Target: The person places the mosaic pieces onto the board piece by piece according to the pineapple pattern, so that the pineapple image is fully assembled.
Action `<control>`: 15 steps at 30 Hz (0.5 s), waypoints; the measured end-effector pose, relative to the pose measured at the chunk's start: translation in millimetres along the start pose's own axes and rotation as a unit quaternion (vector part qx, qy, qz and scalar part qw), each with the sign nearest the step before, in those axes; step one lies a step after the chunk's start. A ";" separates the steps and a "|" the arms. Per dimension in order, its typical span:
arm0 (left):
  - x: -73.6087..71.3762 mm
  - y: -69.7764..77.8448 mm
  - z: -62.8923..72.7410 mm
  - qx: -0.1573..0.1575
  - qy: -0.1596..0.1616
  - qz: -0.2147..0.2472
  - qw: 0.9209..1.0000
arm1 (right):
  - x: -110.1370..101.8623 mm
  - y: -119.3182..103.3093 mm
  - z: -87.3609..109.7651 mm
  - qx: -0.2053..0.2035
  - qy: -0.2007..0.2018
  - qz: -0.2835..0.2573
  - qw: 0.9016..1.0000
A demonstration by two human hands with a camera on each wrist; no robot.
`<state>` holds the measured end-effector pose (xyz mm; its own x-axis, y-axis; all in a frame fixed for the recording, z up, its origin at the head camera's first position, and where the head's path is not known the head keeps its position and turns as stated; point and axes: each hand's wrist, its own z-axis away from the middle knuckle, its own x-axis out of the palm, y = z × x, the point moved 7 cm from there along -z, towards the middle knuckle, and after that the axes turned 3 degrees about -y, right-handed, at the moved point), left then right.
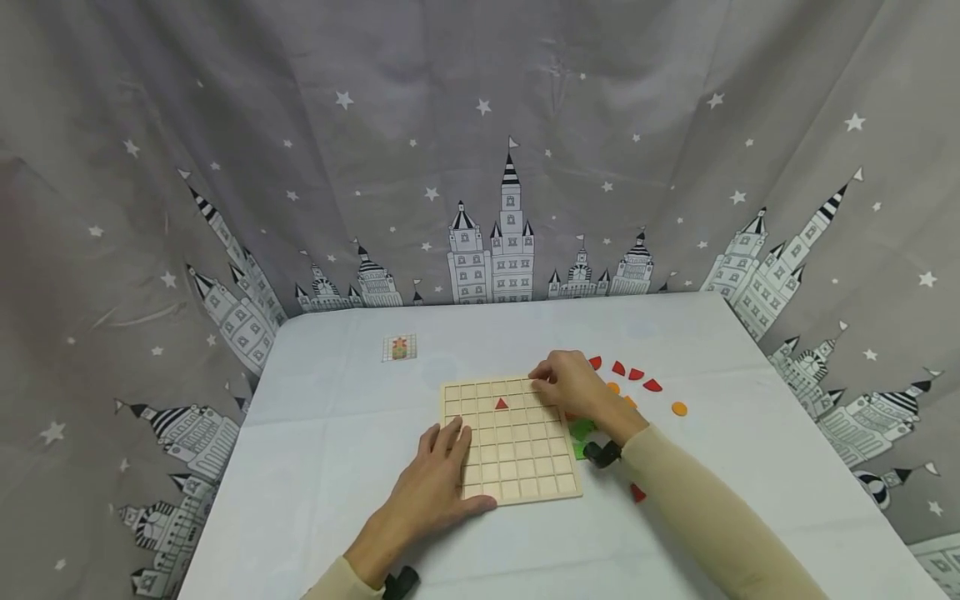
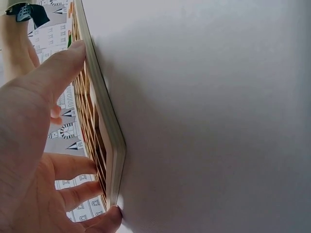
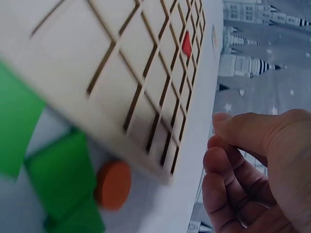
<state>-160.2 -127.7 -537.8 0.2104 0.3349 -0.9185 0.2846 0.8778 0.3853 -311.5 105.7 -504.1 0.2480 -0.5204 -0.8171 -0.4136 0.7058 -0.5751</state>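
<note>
A square wooden grid board [image 1: 517, 479] lies on the table, with a red triangle [image 1: 502, 403] in one of its upper cells. At the board's lower left corner is my left hand [image 1: 435, 483], fingers spread and fairly straight. Its thumb [image 2: 73, 53] touches the near edge while the other fingertips rest along the left side. My right hand [image 1: 573, 383] hovers over the far right corner, palm side in the right wrist view. Its fingers [image 3: 218, 165] are bent and the thumb tip is close to the index finger. No piece shows there; the space behind the fingertips is hidden.
Right of the board lie green pieces [image 3: 60, 174], an orange disc [image 1: 679, 408] and several red pieces [image 1: 636, 374]. Another red piece [image 1: 637, 492] sits near the right forearm. A small pattern card [image 1: 400, 347] lies at the back left. A grey curtain [image 1: 420, 167] hangs behind the table.
</note>
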 end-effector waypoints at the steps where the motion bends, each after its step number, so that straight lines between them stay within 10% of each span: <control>1: 0.0 0.0 0.1 0.000 -0.001 0.002 1.000 | -2.6 2.7 1.8 0.004 0.001 0.002 1.000; 15: 2.4 -0.8 1.1 0.001 -0.012 0.004 1.000 | -34.9 62.8 29.1 0.050 0.019 0.041 0.998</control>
<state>-158.9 -127.9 -540.2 0.2344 0.3331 -0.9133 0.2854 0.8745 0.3922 -320.6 182.2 -512.9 0.1821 -0.4751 -0.8609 -0.3417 0.7904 -0.5085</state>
